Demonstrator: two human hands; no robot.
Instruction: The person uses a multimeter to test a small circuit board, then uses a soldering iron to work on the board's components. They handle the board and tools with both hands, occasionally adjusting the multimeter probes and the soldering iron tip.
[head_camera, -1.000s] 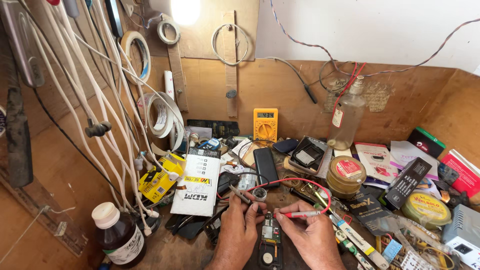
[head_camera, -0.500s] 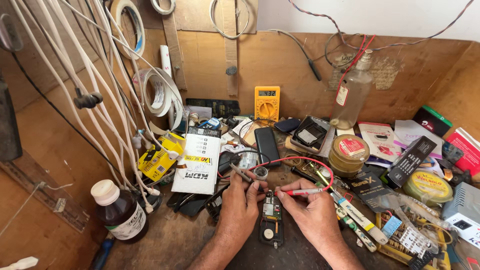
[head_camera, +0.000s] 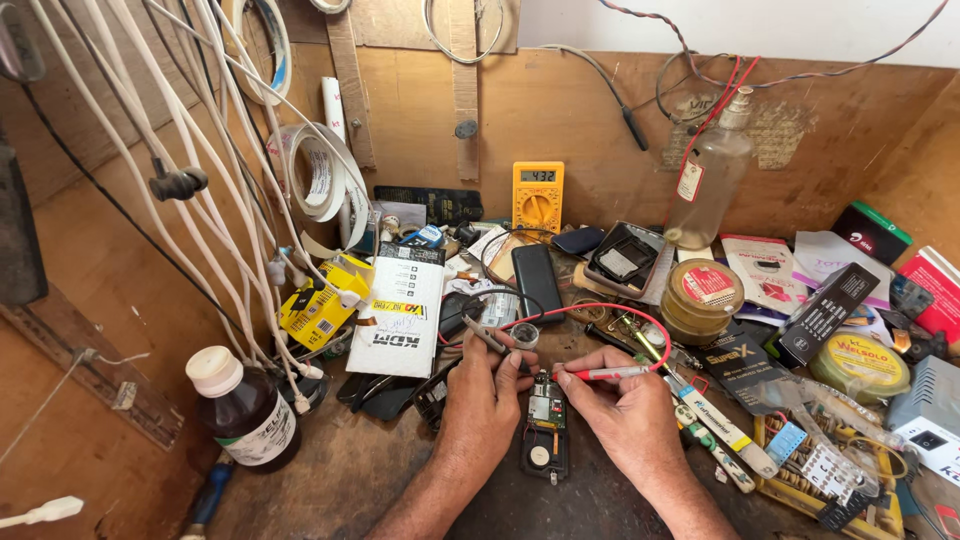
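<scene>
Counter: cluttered wood; your work sits low at centre frame.
Meter: yellow, upright against the back wall, upper centre.
Left hand: closed around a grey probe.
Right hand: pinches a red probe, tip pointing left.
Circuit board: between both hands, long axis running up-down; your hands are equally near.
Hidden: probe tips' exact contact points are too small to tell.

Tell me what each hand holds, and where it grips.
Right hand pinches the red probe along its shaft. Left hand pinches the dark probe partway down. Both tips point toward the opened phone.
</scene>
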